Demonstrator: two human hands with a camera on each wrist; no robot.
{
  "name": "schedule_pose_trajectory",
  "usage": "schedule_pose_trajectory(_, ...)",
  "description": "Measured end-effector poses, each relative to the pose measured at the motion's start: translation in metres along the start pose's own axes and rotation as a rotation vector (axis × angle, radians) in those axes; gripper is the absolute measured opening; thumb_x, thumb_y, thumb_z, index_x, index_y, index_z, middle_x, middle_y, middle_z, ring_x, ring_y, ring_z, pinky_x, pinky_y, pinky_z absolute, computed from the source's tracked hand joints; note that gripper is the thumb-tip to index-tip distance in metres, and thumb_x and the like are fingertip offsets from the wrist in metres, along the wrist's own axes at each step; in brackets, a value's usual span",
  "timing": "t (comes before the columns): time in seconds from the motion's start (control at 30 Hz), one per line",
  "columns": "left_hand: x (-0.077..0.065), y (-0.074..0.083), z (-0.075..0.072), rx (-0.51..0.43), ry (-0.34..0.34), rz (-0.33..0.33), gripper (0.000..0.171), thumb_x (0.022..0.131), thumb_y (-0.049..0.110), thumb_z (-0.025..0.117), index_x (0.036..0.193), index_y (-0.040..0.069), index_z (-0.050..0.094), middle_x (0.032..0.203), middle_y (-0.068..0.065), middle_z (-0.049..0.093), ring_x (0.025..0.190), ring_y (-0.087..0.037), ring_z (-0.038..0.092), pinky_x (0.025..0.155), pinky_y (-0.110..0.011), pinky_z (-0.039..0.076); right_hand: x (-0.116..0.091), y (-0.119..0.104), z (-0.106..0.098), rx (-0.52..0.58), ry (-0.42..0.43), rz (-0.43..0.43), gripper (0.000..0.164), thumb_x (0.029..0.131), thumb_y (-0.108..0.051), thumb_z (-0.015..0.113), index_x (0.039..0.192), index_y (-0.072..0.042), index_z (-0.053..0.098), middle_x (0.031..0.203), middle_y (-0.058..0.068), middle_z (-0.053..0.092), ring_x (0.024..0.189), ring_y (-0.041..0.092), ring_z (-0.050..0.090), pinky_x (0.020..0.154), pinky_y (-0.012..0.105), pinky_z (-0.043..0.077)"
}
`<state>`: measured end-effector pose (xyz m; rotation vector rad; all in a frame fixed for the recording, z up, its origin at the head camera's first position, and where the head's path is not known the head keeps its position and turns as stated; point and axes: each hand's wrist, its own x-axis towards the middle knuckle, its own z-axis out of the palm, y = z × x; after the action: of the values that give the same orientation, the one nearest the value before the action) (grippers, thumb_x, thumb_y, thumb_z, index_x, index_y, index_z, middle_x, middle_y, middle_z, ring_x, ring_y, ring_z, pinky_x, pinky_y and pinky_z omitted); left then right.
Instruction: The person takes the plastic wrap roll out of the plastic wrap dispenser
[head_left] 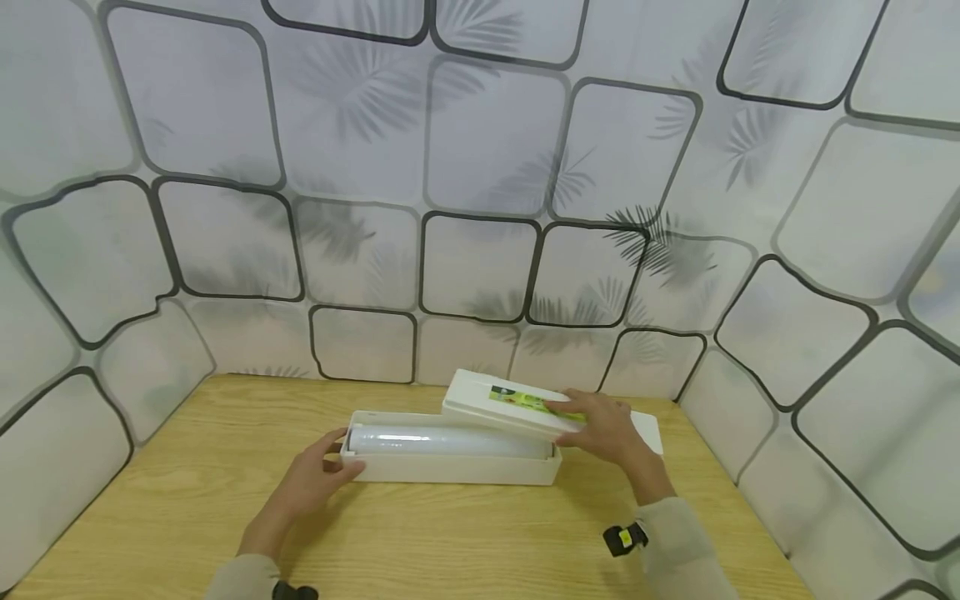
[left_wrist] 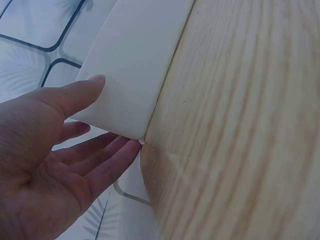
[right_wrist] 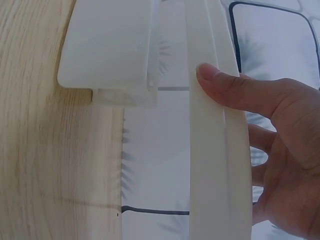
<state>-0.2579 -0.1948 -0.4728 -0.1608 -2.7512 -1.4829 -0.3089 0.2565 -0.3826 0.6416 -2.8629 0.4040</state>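
A long white plastic box [head_left: 450, 472] lies on the table with a roll of cling film [head_left: 450, 440] inside it. My left hand [head_left: 318, 475] grips the box's left end. In the left wrist view its thumb [left_wrist: 87, 95] lies on the front wall, with the other fingers curved around the end. My right hand [head_left: 600, 425] holds the white lid [head_left: 472, 392], which bears a green and yellow label. The lid is tilted above the box's right half, hiding part of the roll. In the right wrist view the thumb [right_wrist: 212, 80] presses the lid's side, and a gap separates lid and box.
The wood-grain table [head_left: 420, 542] meets a patterned backdrop [head_left: 480, 267] at its rear, and similar panels stand to the left and right. A dark strap with a small device [head_left: 625, 539] hangs at the right wrist.
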Motion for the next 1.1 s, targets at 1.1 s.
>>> schedule_pose_trajectory(1.1, 0.001, -0.002, 0.000, 0.016, 0.002, 0.016, 0.073, 0.097, 0.029, 0.074, 0.154, -0.003, 0.039, 0.138, -0.036, 0.058, 0.110, -0.041, 0.069, 0.089, -0.047, 0.062, -0.022, 0.042, -0.005, -0.030, 0.034, 0.057, 0.060, 0.079, -0.040, 0.086, 0.134, -0.023, 0.070, 0.147, 0.018, 0.060, 0.123, 0.051, 0.062, 0.075, 0.059, 0.046)
